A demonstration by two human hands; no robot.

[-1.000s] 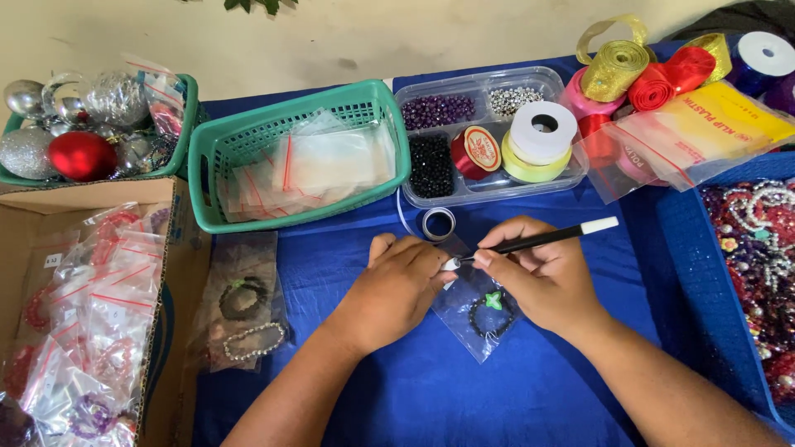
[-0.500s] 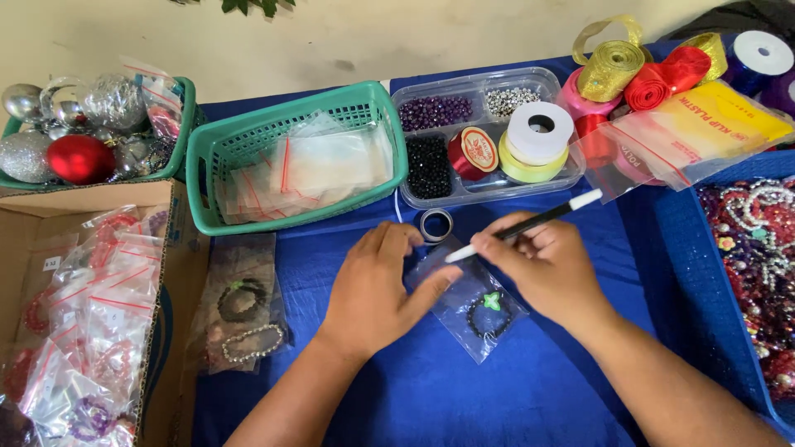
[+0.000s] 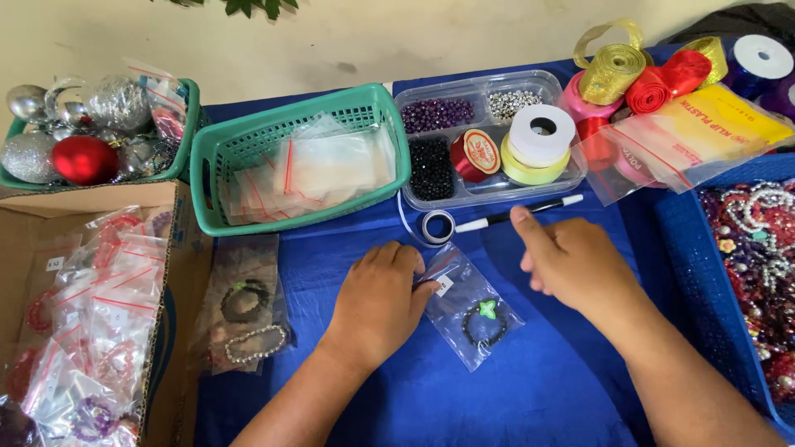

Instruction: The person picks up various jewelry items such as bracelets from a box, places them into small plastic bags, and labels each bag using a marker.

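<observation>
Under left hand [image 3: 377,302]: bag's [image 3: 472,310] top edge

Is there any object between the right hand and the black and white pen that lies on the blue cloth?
Nothing visible does. The pen lies in front of the bead tray, and the right hand hovers just beside it, thumb pointing toward it over bare blue cloth. The left hand presses on the small bagged bracelet, off to the side.

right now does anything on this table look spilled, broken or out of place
Nothing stands out. The left hand presses the top of a small clear bag holding a dark bracelet; the right hand is open beside a black-and-white pen lying on the blue cloth. Beads sit in the tray compartments, none spilled.
</observation>
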